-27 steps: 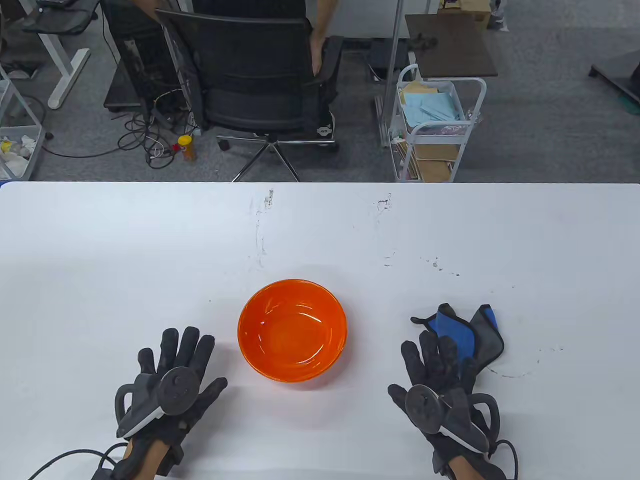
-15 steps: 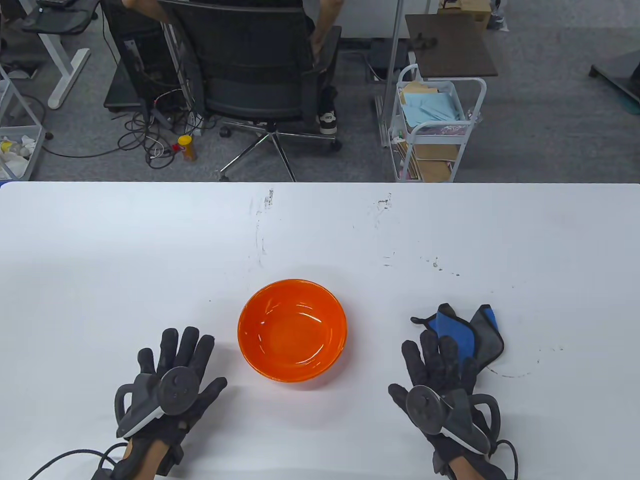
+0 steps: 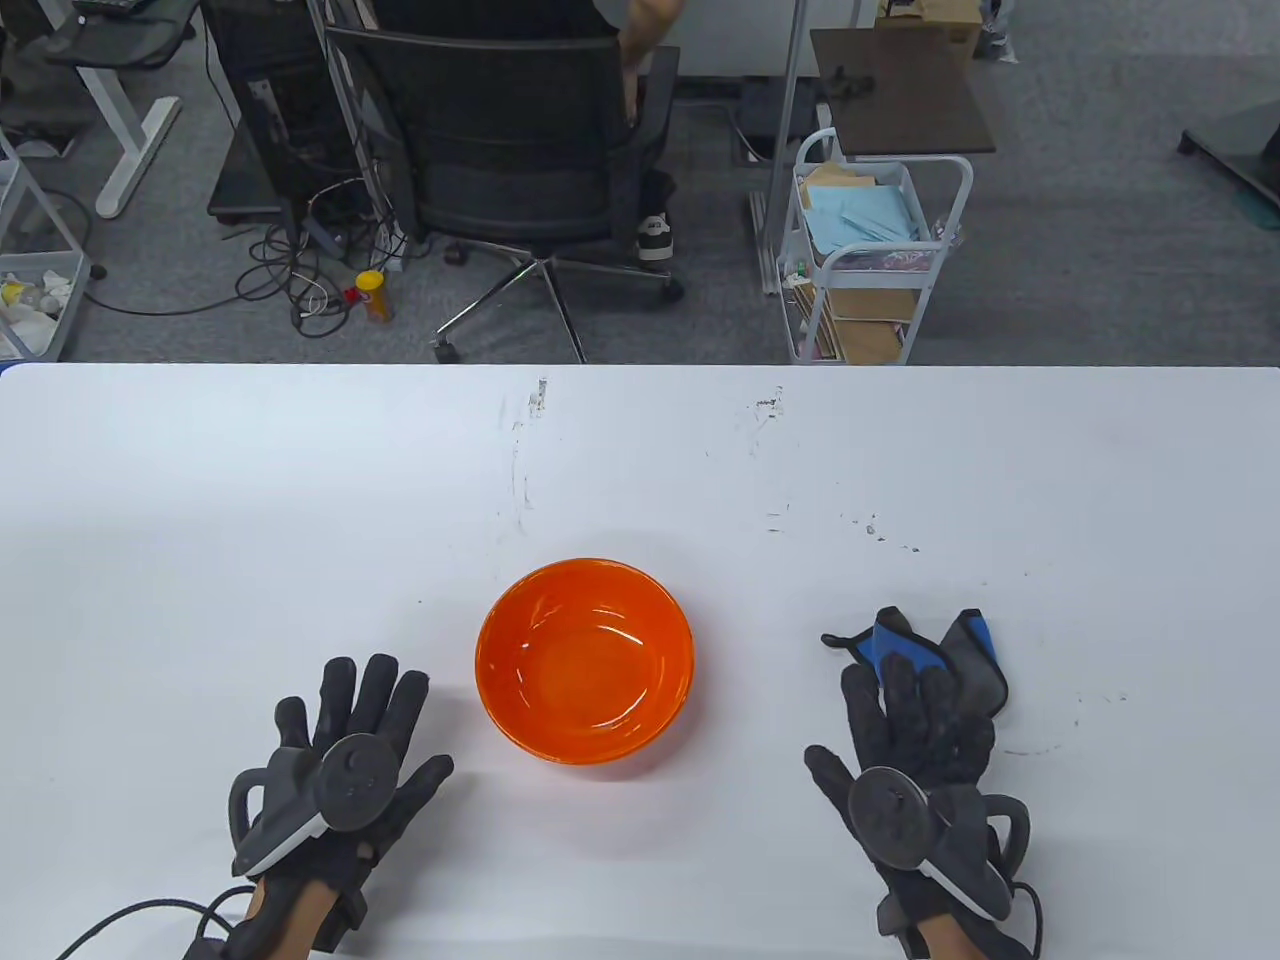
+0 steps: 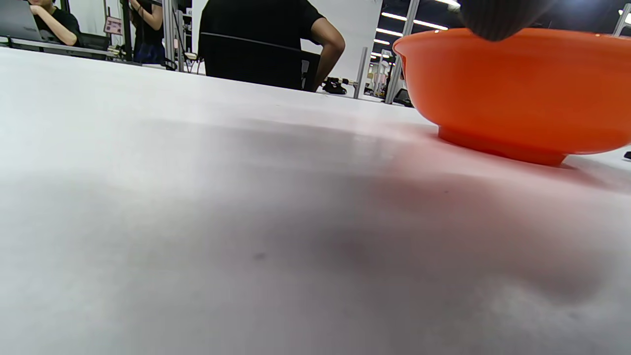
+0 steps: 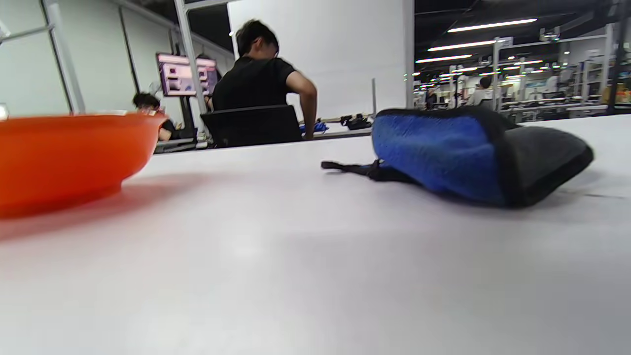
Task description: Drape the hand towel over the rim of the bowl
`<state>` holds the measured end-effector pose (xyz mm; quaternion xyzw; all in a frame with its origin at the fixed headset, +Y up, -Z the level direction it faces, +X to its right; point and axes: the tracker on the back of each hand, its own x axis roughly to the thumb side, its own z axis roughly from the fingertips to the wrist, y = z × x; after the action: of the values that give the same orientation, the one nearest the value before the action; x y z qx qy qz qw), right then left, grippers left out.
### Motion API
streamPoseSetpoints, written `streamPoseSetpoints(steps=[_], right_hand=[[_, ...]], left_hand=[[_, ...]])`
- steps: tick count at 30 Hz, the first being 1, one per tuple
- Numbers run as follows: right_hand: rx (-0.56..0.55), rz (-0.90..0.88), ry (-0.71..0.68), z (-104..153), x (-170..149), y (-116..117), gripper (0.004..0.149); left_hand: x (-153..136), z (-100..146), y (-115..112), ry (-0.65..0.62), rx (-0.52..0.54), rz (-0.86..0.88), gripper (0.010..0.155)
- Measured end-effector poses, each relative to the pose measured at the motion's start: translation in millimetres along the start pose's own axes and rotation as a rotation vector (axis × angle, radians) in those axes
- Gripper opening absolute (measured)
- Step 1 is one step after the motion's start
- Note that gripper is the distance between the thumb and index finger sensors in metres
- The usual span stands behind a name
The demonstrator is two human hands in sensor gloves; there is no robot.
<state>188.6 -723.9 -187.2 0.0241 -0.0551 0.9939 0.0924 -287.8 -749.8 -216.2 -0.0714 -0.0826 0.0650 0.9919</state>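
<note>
Crumpled blue-and-grey microfibre hand towel (image 3: pixel 960 660) lies right of the glossy orange plastic bowl (image 3: pixel 585 660); my right hand (image 3: pixel 915 745) hovers over it, fingers spread, gripping nothing; grabbing 1 layer risks a bunched drape

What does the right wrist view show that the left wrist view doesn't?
Only the right wrist view shows the crumpled blue-and-grey hand towel with black trim, lying on the table apart from the bowl. Only the left wrist view shows a dark gloved fingertip at its top edge. Both show the orange plastic bowl standing on the white table.
</note>
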Motion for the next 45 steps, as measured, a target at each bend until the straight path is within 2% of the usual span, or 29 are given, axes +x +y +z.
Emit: streamPoseSetpoints(steps=[3,11,13,15,21,24,27,30,31,33,39,45], right_hand=[[-0.063,-0.026,0.065,1.2,-11.3,-12.3,0.077],[-0.101,-0.052,0.215,-13.2,-43.9,-27.9,0.072],[-0.097,-0.005,0.271,-21.5,-54.1,-27.6,0.069],[-0.069,0.044,0.324,-30.3,-63.4,-24.7,0.069],[0.115,0.138,0.431,-61.8,-88.4,1.0,0.062],[0.21,0.172,0.443,-69.2,-93.2,16.5,0.067],[0.174,0.167,0.423,-70.5,-92.6,28.1,0.067],[0.104,0.231,0.415,-69.9,-89.5,34.7,0.057],[0.105,0.224,0.416,-69.3,-88.3,32.8,0.053],[0.011,0.212,0.401,-66.6,-86.4,27.4,0.044],[-0.081,0.192,0.35,-57.5,-79.2,-0.6,0.042],[-0.153,0.122,0.28,-46.0,-62.4,-42.4,0.041]], left_hand=[[-1.6,0.7,0.9,0.007,0.008,0.005,0.079],[-0.4,-1.2,-1.1,0.016,-0.007,0.014,0.078],[-1.5,-1.4,-1.6,0.014,-0.016,0.0,0.078],[-4.8,-1.1,-1.6,0.017,-0.02,-0.005,0.078],[-8.9,-1.0,-0.9,0.023,-0.016,0.011,0.078],[-5.8,-0.8,-1.2,0.015,-0.015,0.005,0.078],[-4.6,-1.3,-1.9,0.012,-0.019,0.005,0.077],[-5.2,-1.4,-2.3,0.016,-0.023,0.004,0.077],[-5.4,-1.2,-2.0,0.018,-0.022,0.007,0.077],[-5.7,-1.2,-1.9,0.021,-0.02,0.009,0.076],[-5.2,-1.5,-1.9,0.022,-0.022,0.007,0.076],[-2.6,0.5,1.0,0.003,0.016,0.014,0.077]])
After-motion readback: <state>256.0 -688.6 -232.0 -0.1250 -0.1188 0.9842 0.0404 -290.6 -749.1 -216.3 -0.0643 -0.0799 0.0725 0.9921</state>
